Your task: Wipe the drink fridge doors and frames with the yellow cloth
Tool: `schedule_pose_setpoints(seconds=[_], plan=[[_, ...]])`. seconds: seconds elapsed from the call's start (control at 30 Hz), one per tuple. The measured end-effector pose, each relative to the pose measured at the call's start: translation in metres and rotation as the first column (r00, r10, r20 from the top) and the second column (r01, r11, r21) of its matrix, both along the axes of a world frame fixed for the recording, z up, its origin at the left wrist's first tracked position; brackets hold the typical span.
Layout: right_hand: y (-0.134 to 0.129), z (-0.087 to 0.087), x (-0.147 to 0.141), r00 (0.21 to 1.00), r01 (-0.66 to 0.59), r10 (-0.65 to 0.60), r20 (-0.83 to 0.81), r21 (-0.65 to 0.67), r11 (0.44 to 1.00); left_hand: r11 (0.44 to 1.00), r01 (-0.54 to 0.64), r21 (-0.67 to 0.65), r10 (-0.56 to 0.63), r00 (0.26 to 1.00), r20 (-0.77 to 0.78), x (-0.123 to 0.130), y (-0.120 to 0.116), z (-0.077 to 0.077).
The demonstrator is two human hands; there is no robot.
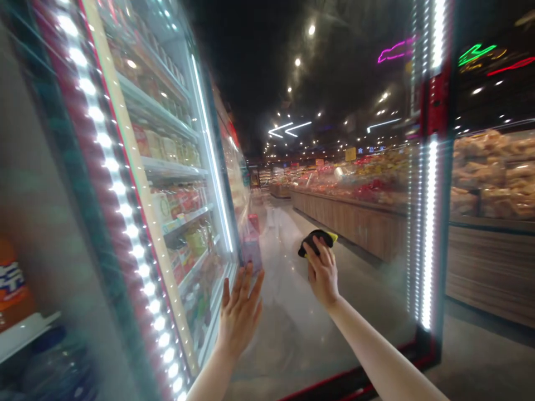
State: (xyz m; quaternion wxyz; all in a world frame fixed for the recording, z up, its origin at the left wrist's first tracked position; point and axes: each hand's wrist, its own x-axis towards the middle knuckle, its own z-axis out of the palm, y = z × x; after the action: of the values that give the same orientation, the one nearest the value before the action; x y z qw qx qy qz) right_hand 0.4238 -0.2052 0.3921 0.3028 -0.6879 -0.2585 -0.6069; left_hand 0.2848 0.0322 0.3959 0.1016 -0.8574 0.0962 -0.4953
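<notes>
A glass door (355,301) with a dark frame and bright LED strips stands open in front of me. My right hand (324,270) presses a black and yellow cloth or pad (315,244) against the glass, fingers wrapped over it. To its left, my left hand (241,312) is raised with its fingers spread and nothing in it. Whether its palm touches the glass I cannot tell. Beyond that hand, a lit cooler (167,111) holds shelves of packaged goods.
An LED-lit cooler edge (137,239) runs down the left, with an orange bottle (10,284) on a shelf beside it. Wood-sided produce stands (355,214) line the aisle on the right, beyond the glass.
</notes>
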Motion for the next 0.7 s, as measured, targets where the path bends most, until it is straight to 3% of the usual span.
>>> schedule_pose_setpoints(seconds=[0.07, 0.13, 0.23, 0.33, 0.4, 0.47, 0.6, 0.7], plan=[[0.002, -0.012, -0.008, 0.998, 0.003, 0.010, 0.058, -0.223, 0.975, 1.000, 0.005, -0.009, -0.005, 0.999, 0.037, -0.001, 0.005, -0.003], [-0.007, -0.025, -0.008, 0.994, 0.030, 0.006, 0.113, -0.310, 0.950, 1.000, -0.004, -0.009, 0.005, 0.997, 0.082, -0.003, 0.011, -0.007], [-0.009, -0.030, -0.002, 0.993, 0.077, -0.064, 0.097, -0.138, 0.987, 1.000, -0.025, -0.017, 0.027, 0.993, 0.114, -0.010, 0.025, -0.012], [0.022, -0.022, -0.008, 0.993, 0.108, -0.110, 0.037, 0.047, 0.993, 0.999, -0.046, -0.028, 0.048, 0.994, 0.101, -0.019, 0.038, -0.016], [0.050, -0.022, -0.021, 0.994, 0.107, -0.107, 0.023, 0.014, 0.994, 0.998, -0.068, -0.017, 0.069, 0.993, 0.099, -0.024, 0.045, -0.018], [0.065, -0.029, -0.034, 0.997, 0.071, -0.066, 0.047, -0.120, 0.990, 0.996, -0.085, -0.012, 0.086, 0.991, 0.107, -0.027, 0.050, -0.020], [0.051, -0.045, -0.040, 0.990, 0.000, 0.053, 0.127, -0.384, 0.923, 0.996, -0.079, -0.050, 0.084, 0.991, 0.101, -0.032, 0.060, -0.024], [0.051, -0.041, -0.036, 0.995, 0.007, 0.025, 0.101, -0.307, 0.952, 0.992, -0.096, -0.087, 0.102, 0.992, 0.067, -0.038, 0.069, -0.025]])
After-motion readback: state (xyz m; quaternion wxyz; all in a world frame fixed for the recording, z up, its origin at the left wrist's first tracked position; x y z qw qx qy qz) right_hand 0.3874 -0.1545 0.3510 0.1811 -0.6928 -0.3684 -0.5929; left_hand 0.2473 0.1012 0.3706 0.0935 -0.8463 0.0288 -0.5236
